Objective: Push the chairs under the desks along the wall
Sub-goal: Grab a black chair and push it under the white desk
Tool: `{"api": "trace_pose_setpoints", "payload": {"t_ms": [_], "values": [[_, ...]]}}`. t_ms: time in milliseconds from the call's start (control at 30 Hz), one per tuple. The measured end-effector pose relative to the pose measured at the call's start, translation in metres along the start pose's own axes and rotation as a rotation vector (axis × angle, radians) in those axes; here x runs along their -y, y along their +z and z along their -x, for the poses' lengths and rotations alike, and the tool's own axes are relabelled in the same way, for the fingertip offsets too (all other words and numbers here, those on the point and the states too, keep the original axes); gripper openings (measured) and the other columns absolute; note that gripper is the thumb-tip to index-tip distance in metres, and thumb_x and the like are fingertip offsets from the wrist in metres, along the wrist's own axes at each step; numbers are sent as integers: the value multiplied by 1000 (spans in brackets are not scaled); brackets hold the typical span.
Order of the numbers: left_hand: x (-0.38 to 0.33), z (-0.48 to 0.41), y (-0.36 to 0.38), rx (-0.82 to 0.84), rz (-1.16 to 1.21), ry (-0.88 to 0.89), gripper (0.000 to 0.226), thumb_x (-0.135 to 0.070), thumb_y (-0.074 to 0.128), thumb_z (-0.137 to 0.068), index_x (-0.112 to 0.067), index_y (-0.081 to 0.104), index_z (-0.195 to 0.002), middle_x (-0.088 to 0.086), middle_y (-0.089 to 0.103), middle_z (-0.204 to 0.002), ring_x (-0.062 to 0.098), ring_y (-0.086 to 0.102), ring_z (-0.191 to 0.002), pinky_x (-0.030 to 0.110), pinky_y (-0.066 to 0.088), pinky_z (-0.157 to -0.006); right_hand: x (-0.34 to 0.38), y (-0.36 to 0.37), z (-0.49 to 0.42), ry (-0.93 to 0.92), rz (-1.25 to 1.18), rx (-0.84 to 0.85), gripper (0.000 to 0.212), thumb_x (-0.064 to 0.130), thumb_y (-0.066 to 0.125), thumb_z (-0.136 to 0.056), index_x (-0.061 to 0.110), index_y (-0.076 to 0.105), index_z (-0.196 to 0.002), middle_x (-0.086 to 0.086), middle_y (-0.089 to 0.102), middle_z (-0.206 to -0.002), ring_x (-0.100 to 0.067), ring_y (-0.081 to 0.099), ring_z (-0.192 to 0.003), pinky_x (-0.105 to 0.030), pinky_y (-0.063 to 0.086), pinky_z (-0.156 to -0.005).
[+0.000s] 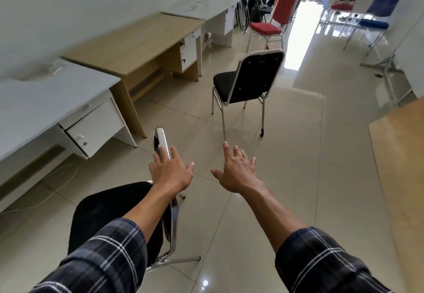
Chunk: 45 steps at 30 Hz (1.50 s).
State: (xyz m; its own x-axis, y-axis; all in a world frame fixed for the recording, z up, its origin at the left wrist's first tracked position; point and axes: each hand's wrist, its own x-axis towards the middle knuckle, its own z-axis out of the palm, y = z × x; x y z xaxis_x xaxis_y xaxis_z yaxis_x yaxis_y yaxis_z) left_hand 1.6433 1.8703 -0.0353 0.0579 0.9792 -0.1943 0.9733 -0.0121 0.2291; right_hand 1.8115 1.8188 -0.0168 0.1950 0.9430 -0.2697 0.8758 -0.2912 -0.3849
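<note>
- Your left hand (170, 173) rests spread on the near black chair (110, 214) backrest, not clamped; right hand (237, 170) open, empty.
- No chair is tucked yet: second black chair (243, 81) and red chair (275, 17) stand clear of the desks (137, 42).

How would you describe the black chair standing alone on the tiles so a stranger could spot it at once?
Start at the wooden desk in the middle of the row along the wall. On the open floor beside it stands the black chair, its back to the camera. Unlike the nearer black chair under the left hand, nobody touches it; the chair behind it is red.
</note>
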Motion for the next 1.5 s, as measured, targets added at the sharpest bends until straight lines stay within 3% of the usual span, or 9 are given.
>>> {"api": "trace_pose_setpoints", "payload": {"t_ms": [300,433,567,733,833,967,1067,1233,1500], "values": [[-4,-95,19,11,86,-304,83,-38,46,-101,-9,-7,-157,12,-5,-165,33,16,-150,48,25,-118,31,-9,-147,-323,84,155,89,52,55,-98,24,1,-162,-14,9,-170,-33,6,-157,-59,9,-125],[-12,-104,32,-164,65,-381,86,-23,56,-97,-10,-5,-157,14,15,-161,27,61,-111,35,57,-83,39,-10,-197,-498,174,269,86,53,52,-99,24,2,-162,-14,7,-170,-34,5,-158,-60,10,-125],[-23,-106,37,-263,24,-480,72,-32,49,-100,-14,9,-156,10,51,-135,19,67,-82,30,58,-62,51,-10,-238,-670,280,387,83,53,48,-100,23,2,-162,-12,6,-171,-32,4,-158,-59,11,-124],[-29,-114,30,-325,31,-678,43,-48,26,-103,-20,42,-131,3,66,-108,25,68,-78,39,56,-65,85,17,-264,-866,158,441,67,48,41,-103,23,17,-160,-15,13,-169,-34,12,-156,-57,20,-123],[-25,-123,30,-325,11,-735,50,-56,16,-101,-22,50,-114,0,67,-96,25,68,-75,40,55,-65,104,34,-270,-929,65,486,56,43,39,-106,24,27,-157,-14,20,-167,-34,22,-153,-49,27,-122],[-19,-127,31,-338,93,-819,54,-57,14,-100,-21,55,-96,-2,66,-79,22,65,-66,40,55,-63,110,45,-279,-960,-85,448,41,43,43,-104,24,47,-140,-8,49,-139,-28,57,-117,-36,47,-92],[-22,-126,35,-387,207,-997,62,-53,13,-102,-21,60,-77,-4,62,-64,16,62,-55,37,56,-58,115,50,-281,-942,-64,481,33,46,42,-104,23,50,-127,-2,50,-125,-19,57,-96,-31,46,-78],[-34,-129,32,-433,219,-1267,60,-47,20,-104,-19,61,-69,-5,59,-57,11,59,-48,29,54,-51,128,50,-288,-879,-23,619,31,46,43,-103,23,50,-122,-2,46,-122,-15,58,-85,-31,49,-78],[-62,-127,30,-530,199,-1784,49,-31,28,-105,-19,41,-60,-6,38,-54,8,39,-54,33,46,-89,148,40,-314,-910,160,847,42,48,44,-98,23,53,-130,-8,48,-130,-25,59,-99,-35,47,-85]]}}
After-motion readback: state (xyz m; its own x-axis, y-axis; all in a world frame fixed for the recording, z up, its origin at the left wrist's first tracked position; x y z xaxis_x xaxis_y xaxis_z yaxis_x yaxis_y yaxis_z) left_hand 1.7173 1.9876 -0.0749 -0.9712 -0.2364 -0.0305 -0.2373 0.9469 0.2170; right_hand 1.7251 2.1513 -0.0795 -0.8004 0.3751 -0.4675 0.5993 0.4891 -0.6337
